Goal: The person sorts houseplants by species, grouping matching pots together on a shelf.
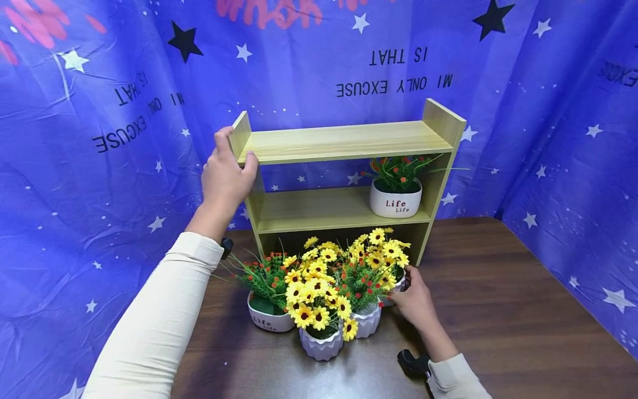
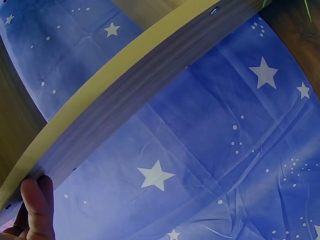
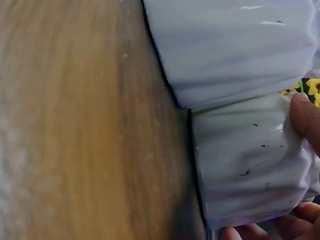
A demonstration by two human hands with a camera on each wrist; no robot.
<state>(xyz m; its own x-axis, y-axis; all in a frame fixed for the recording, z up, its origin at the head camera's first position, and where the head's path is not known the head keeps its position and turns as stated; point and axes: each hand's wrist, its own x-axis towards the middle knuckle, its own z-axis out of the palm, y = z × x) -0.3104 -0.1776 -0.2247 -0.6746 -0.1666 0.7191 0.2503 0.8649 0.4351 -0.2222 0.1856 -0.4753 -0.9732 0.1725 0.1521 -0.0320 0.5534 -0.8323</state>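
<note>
My left hand point(image 1: 224, 174) grips the upper left side of a light wooden shelf point(image 1: 344, 143). In the left wrist view, fingertips point(image 2: 37, 202) press against its side panel point(image 2: 115, 82). My right hand point(image 1: 416, 302) holds a white ribbed flowerpot point(image 3: 245, 165) with yellow daisies point(image 1: 386, 255), low at the shelf's right front. The right wrist view has the thumb point(image 3: 306, 117) on one side of that pot and fingers on the other. Beside it stands another ribbed pot point(image 1: 367, 322) with small red flowers. A ribbed pot of yellow daisies point(image 1: 321, 346) is frontmost.
An oval pot point(image 1: 271, 321) marked "Life", with red flowers, stands left on the brown table point(image 1: 498, 310). A similar pot point(image 1: 396, 202) sits at the right end of the middle shelf board point(image 1: 314, 208). Blue star-printed cloth point(image 1: 299, 66) hangs behind and at both sides.
</note>
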